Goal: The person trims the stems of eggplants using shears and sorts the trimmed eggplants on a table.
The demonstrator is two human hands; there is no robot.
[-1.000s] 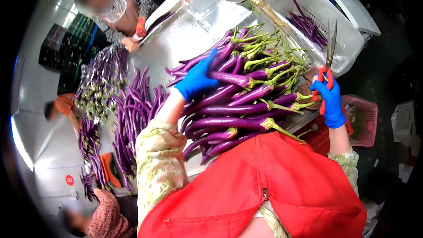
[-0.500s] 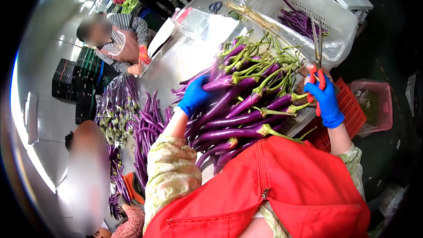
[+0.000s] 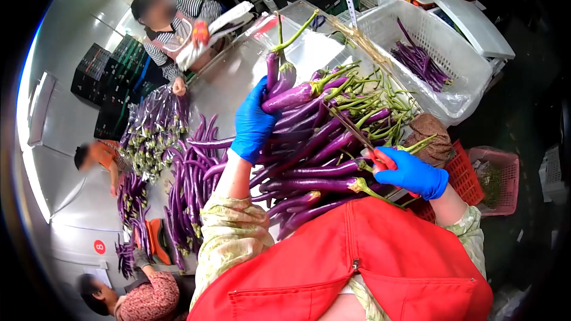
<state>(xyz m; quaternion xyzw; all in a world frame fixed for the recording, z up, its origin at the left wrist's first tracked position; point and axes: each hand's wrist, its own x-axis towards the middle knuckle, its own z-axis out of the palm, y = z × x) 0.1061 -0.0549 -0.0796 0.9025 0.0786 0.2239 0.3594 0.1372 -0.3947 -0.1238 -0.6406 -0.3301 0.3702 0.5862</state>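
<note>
My left hand (image 3: pixel 254 123), in a blue glove, is closed around a few purple eggplants (image 3: pixel 290 98) and lifts their stem ends above the pile; two of their green stems point up. In my right hand (image 3: pixel 414 173), also blue-gloved, are long scissors (image 3: pixel 384 159) with red handles. Their dark blades slant up and left over the stems of the heap. Whether the blades touch a stem, I cannot tell. Below both hands lies a heap of long eggplants (image 3: pixel 321 184) on the metal table (image 3: pixel 208 100), most stems toward the right.
Bagged eggplants (image 3: pixel 156 134) and more loose ones (image 3: pixel 193 193) lie at the left. A white crate (image 3: pixel 470 86) with slim purple eggplants stands back right. Red (image 3: pixel 467 172) and pink baskets (image 3: pixel 505 184) sit right, beside a brown cloth (image 3: pixel 429 137). Several co-workers are around the table.
My left hand has risen, now lifting eggplants with stems up. My right hand has moved left and down, and the scissors have swung from upright to pointing left over the heap.
</note>
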